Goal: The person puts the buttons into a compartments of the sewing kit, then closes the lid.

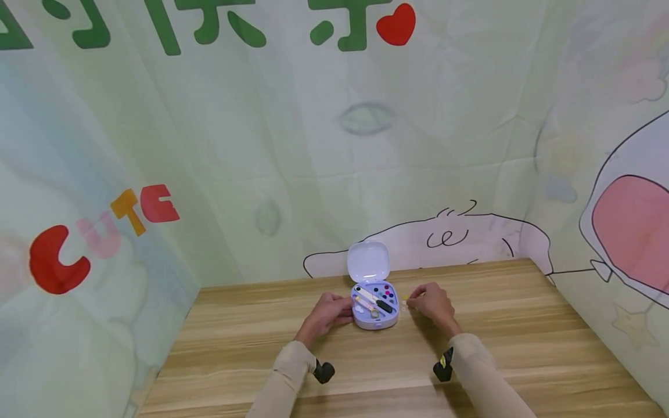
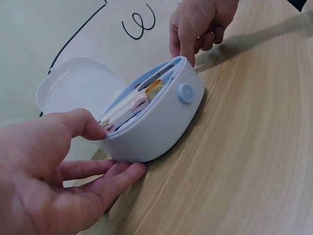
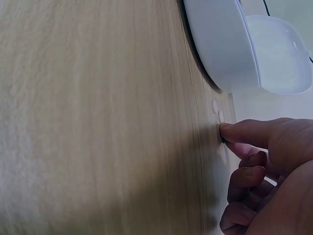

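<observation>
The pale blue case (image 1: 374, 325) is set on the wooden table (image 1: 245, 348), with the lid (image 1: 369, 261) raised at its back and a black-handled tool (image 1: 385, 307) and a gold ring (image 2: 155, 88) held inside. The case's left side is gripped by the left hand (image 1: 326, 315), thumb at the rim, fingers set low. Just right of the case, a small dark piece (image 3: 224, 141) is pinched by the right hand (image 1: 432, 302), near pale discs (image 3: 214, 106).
</observation>
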The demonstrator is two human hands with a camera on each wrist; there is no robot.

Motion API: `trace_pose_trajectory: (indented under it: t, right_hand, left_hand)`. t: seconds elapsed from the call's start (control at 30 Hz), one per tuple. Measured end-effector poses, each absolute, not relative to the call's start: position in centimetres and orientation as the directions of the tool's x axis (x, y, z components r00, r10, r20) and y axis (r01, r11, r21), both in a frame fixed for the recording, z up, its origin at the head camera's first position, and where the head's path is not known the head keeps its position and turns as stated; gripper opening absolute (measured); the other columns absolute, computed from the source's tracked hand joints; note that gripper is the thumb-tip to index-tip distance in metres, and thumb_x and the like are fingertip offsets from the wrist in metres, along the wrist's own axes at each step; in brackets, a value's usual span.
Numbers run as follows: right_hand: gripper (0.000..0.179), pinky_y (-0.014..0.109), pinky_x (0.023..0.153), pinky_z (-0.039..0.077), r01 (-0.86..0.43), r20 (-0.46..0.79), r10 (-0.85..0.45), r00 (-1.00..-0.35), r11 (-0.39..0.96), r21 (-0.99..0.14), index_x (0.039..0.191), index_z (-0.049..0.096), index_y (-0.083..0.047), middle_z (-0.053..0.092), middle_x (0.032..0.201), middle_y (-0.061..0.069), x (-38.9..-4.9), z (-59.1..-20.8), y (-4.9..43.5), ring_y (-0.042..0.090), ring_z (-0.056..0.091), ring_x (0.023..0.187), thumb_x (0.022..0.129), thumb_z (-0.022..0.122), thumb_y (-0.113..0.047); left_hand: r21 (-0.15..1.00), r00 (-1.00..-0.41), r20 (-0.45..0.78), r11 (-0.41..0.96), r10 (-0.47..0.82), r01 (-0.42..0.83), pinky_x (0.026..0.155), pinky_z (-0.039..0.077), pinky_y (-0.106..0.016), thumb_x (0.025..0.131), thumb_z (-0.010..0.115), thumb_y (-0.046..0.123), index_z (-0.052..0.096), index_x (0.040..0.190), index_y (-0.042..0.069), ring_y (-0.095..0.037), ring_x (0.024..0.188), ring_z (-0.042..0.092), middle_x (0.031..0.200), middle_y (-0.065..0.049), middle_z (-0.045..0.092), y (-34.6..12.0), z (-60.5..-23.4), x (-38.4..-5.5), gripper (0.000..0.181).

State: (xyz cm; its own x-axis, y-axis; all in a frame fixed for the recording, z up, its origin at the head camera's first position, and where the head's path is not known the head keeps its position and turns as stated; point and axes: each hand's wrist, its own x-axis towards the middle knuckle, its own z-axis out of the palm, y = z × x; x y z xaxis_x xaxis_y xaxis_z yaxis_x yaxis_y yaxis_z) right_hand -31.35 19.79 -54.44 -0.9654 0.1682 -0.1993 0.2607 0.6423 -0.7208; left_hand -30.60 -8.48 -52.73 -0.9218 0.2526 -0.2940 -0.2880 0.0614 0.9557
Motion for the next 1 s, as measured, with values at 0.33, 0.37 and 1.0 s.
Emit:
trace_pose_trajectory:
  t: [0.33, 0.37, 1.0]
  right_hand:
    - [0.011, 0.034, 0.063, 0.040, 0.260, -0.202, 0.164, -0.966, 0.624, -0.737, 0.088, 0.073, -0.010, 0.062, 0.084, 0.007, -31.11, -54.29, 19.65, 0.026, 0.055, 0.078, 0.088, 0.079, -0.019]
    - [0.011, 0.034, 0.063, 0.040, 0.258, -0.201, 0.162, -0.966, 0.623, -0.738, 0.089, 0.073, -0.010, 0.062, 0.084, 0.007, -31.11, -54.28, 19.64, 0.027, 0.055, 0.078, 0.088, 0.079, -0.019]
    - [0.010, 0.034, 0.062, 0.042, 0.236, -0.187, 0.145, -0.972, 0.624, -0.745, 0.091, 0.076, -0.008, 0.064, 0.083, 0.007, -30.75, -54.29, 19.71, 0.026, 0.056, 0.077, 0.088, 0.078, -0.018]
  left_hand:
    - [0.954, -0.922, -0.299, 0.079, 0.248, -0.288, 0.085, 0.064, -0.037, 0.096, 0.061, 0.003, 0.065, 0.106, -0.015, -0.020, 0.084, 0.069, 0.096, -0.016, 0.073, -8.49, -52.76, -30.57, 0.022]
    - [0.955, -0.922, -0.295, 0.079, 0.250, -0.284, 0.085, 0.064, -0.038, 0.096, 0.061, 0.003, 0.065, 0.106, -0.016, -0.020, 0.085, 0.069, 0.097, -0.016, 0.073, -8.49, -52.75, -30.58, 0.022]
    - [0.949, -0.922, -0.313, 0.104, 0.230, -0.296, 0.084, 0.064, -0.036, 0.097, 0.061, 0.004, 0.066, 0.107, -0.014, -0.019, 0.084, 0.069, 0.097, -0.015, 0.072, -8.52, -53.00, -30.74, 0.021]
